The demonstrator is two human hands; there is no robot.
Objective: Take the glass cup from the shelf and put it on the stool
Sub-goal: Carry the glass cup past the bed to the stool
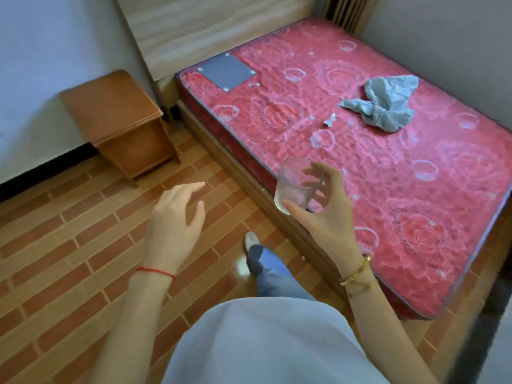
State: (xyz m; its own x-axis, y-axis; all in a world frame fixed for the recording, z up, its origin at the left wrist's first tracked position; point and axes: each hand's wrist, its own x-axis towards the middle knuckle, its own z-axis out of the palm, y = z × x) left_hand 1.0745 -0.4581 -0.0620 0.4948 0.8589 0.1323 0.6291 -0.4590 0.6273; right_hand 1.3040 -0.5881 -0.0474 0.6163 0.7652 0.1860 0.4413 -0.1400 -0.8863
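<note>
right hand (324, 212) pinching glass cup (297, 185) (tilted), left hand (174, 217) spread, empty; wooden stool (116, 120) well apart

Floor (69, 245): reddish-brown brick-pattern tile. Walls (41, 65) pale, dark skirting along the base at left. Bed with bare red floral mattress (360, 167) on a wood frame, light wood headboard (207, 29) behind. Grey cloth (385, 102) crumpled on the mattress, dark label patch (227, 72) near its head end. Soft, even light.
</note>
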